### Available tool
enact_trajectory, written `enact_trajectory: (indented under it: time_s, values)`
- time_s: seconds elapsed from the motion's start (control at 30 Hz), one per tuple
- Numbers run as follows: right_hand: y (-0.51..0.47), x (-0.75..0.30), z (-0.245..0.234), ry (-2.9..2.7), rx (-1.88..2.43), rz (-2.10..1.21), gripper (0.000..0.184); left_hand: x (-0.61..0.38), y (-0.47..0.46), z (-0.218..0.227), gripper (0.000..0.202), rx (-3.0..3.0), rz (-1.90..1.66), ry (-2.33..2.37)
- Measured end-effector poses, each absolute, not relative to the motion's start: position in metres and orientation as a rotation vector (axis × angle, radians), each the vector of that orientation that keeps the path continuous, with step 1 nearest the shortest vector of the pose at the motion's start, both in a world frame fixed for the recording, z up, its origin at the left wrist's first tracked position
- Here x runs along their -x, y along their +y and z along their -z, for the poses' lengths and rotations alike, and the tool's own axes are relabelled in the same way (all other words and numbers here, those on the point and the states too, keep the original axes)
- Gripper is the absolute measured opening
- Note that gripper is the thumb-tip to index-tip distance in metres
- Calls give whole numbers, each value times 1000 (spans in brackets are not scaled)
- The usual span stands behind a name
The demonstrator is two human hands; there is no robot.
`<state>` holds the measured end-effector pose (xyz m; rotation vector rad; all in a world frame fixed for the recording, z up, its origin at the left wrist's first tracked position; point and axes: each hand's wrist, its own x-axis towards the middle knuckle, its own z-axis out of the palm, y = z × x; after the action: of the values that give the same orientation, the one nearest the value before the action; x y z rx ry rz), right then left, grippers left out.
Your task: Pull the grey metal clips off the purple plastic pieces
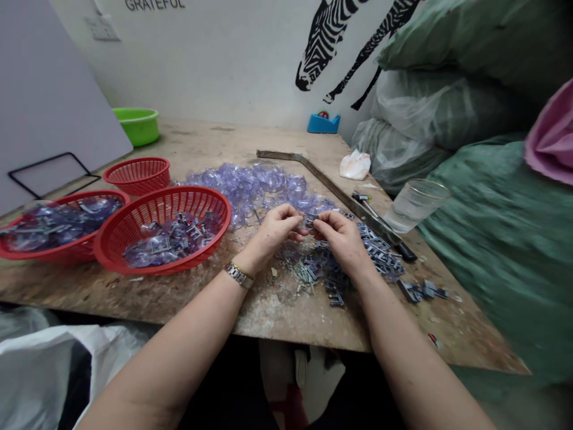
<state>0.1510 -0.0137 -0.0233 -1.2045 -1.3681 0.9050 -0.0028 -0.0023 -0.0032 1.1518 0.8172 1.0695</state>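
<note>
My left hand (278,230) and my right hand (342,239) meet above the table, fingertips pinched. Between them is a small grey plastic piece (310,220), partly hidden by the fingers; a clear bit seems to be with it. Just beyond lies a heap of clear, purplish suction cups (264,185). Under and beside my right hand spreads a pile of grey plastic clips (380,251). Small metal pins (307,272) lie loose below my hands. A red basket (163,266) to the left holds suction cups joined with grey parts.
Two more red baskets stand further left, one filled (67,254) and one behind (136,179). A bent metal bar (331,185) crosses the table's right side, near a glass of water (414,206). Green sacks (501,239) crowd the right edge. A blue tape dispenser (323,124) stands by the wall.
</note>
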Motion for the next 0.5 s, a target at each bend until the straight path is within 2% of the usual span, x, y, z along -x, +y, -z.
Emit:
enact_trajectory:
  time_s: [0.27,0.5]
  values:
    - [-15,-152,21,-1353,1226,-921,30,2,6,17,11,-1397,-1164,867]
    - [-17,-151,19,-1261,1216,-1006,36,3,8,17,25,-1843,-1312,973]
